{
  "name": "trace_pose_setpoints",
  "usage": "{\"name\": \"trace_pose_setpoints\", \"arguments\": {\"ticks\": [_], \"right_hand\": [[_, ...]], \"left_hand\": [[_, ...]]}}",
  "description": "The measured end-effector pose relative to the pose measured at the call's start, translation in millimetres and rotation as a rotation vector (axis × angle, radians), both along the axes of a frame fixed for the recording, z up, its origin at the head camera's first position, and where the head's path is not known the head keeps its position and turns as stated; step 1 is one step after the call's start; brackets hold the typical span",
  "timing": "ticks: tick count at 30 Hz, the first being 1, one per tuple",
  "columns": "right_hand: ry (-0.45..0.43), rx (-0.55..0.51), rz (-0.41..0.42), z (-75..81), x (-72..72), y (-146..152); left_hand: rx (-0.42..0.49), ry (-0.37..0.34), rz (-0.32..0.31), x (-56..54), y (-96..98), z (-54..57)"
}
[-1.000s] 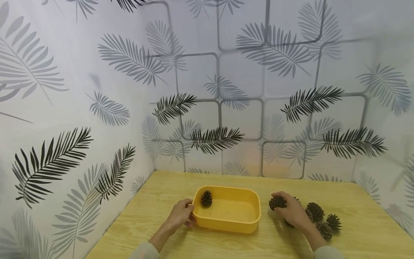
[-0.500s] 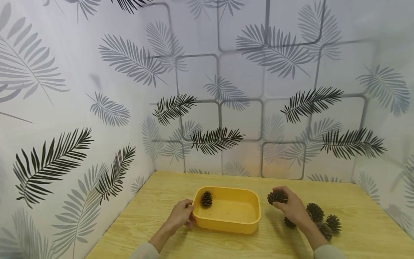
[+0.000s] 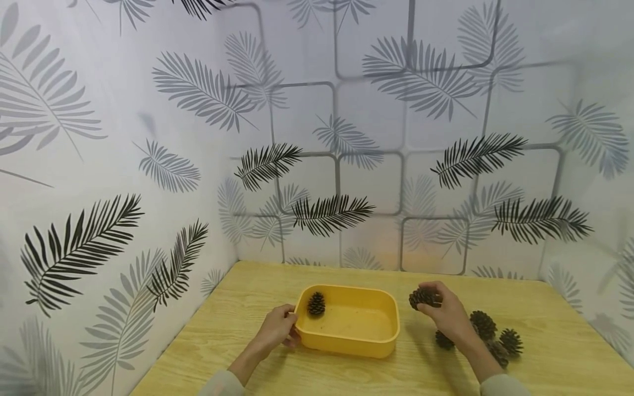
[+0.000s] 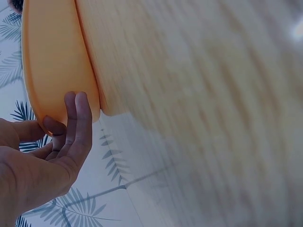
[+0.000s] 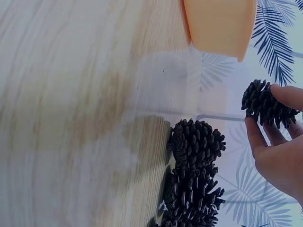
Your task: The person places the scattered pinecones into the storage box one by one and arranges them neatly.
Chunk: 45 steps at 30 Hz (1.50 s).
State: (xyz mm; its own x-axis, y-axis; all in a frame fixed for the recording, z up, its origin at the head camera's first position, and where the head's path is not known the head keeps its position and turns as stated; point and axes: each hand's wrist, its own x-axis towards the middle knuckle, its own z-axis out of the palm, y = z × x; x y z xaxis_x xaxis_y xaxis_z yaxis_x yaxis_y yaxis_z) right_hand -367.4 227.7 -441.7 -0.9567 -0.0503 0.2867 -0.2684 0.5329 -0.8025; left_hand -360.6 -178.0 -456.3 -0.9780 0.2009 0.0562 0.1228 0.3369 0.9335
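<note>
A yellow plastic box with rounded corners stands on the table, with one pinecone inside at its left end. My left hand holds the box by its left rim; in the left wrist view two fingers lie along the outer wall. To the right of the box, my right hand pinches another pinecone between thumb and fingers, raised above the table. In the right wrist view that held pinecone hangs apart from the others.
Several loose pinecones lie right of the box, among them one at the back, one at the far right and one beside my right wrist. My right forearm partly hides the group. A leaf-patterned curtain stands behind the wood-grain table.
My right hand has lifted its pinecone up from the group, uncovering a pinecone below. Over the last half second it has barely moved. My left hand and the box stay in place.
</note>
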Motion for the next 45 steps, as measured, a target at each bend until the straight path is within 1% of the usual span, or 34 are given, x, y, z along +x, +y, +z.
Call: {"name": "trace_pose_setpoints", "arguments": {"ticks": [5, 10, 15, 28, 34, 38, 45], "right_hand": [[-0.016, -0.015, -0.006, 3.6, -0.1, -0.8], [-0.013, -0.039, 0.013, 6.3, 2.1, -1.7], [0.020, -0.058, 0.042, 7.4, 4.4, -1.6], [0.096, -0.088, 0.087, 9.9, 2.0, -6.3], [0.123, -0.115, 0.114, 11.7, 2.2, -9.6], [0.119, -0.127, 0.131, 12.5, 2.5, -12.6], [0.122, -0.154, 0.115, 15.1, 2.8, -20.7]], "left_hand": [[0.003, -0.005, -0.002, -0.4, 0.0, 0.4], [0.008, 0.012, -0.005, -1.1, 0.2, -0.6], [0.013, 0.029, -0.014, -1.1, 0.5, -0.2], [0.013, 0.036, -0.015, -0.8, 1.0, 0.6], [0.013, 0.024, -0.013, -0.7, 0.9, 0.5], [0.011, 0.010, -0.004, -0.6, 0.8, -0.4], [0.011, -0.004, -0.008, -1.4, 0.0, -1.3]]}}
